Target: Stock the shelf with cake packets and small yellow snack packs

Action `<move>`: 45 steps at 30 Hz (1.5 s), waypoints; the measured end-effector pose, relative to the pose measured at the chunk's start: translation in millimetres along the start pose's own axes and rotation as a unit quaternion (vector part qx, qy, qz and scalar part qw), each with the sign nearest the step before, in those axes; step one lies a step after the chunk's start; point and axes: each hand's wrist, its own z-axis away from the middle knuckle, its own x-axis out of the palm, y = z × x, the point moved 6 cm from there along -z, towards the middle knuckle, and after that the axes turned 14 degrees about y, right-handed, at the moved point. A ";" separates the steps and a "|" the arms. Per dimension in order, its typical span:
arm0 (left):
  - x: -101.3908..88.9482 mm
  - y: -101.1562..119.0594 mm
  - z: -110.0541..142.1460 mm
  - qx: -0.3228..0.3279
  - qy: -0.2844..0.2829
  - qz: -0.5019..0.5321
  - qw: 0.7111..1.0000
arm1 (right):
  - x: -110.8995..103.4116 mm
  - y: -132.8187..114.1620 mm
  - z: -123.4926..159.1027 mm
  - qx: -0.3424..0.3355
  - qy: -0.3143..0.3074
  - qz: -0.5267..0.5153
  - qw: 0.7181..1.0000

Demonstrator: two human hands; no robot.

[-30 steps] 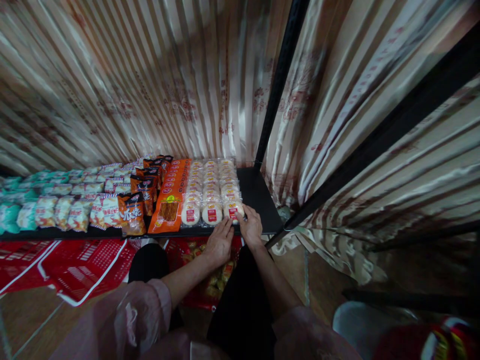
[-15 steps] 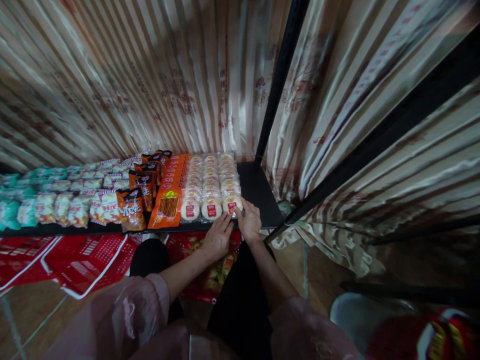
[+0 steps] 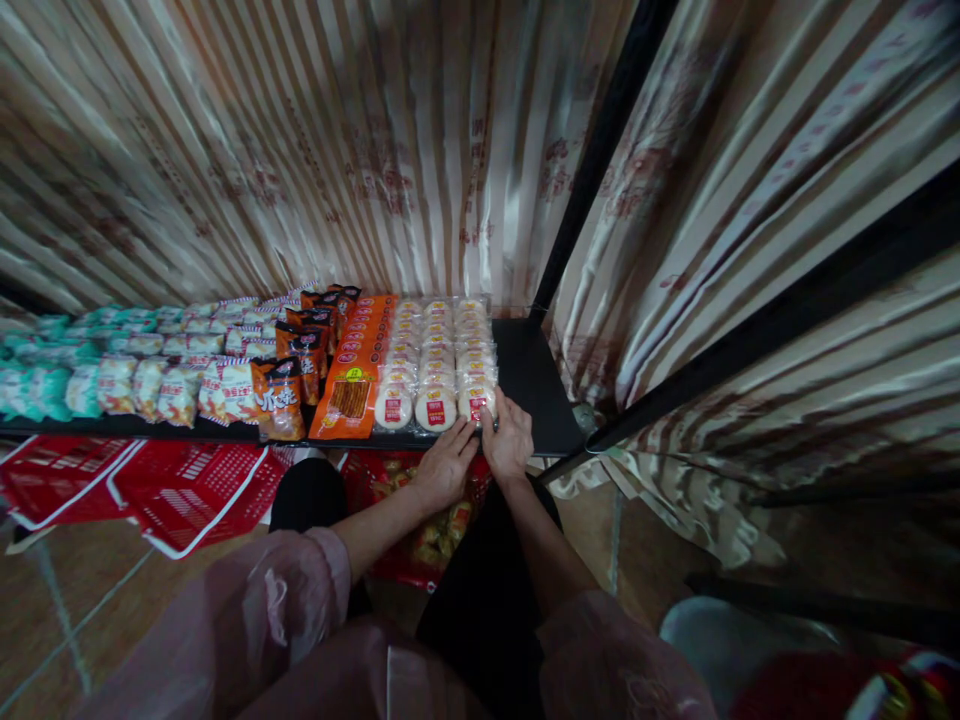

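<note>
Three columns of round white cakes in clear wrappers with red labels lie on a black shelf (image 3: 536,375). My right hand (image 3: 511,440) is at the front of the rightmost column, thumb and fingers closed about the edge of the front wrapped cake (image 3: 474,403). Just left of it, my left hand (image 3: 444,470) has its fingers stretched forward, fingertips at the shelf's front edge below the cakes. Beside the left column lies an orange snack packet (image 3: 351,385) with a picture of brown strips on it.
Orange-black bags (image 3: 277,400), white snack packs (image 3: 178,393) and teal packs (image 3: 37,392) fill the shelf's left. Red baskets (image 3: 191,490) stand below, and gold-wrapped items (image 3: 439,545) lie between my legs. Black posts (image 3: 577,230) and a pleated curtain (image 3: 420,150) border the shelf.
The view has shifted slightly, so the shelf and its packs appear further right and a little higher. Both hands keep nearly the same place at the front of the right column.
</note>
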 end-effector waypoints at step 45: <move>-12.2 -32.6 98.1 -0.033 0.027 0.058 0.997 | -18.2 -12.9 3.7 -0.011 0.065 -0.015 0.998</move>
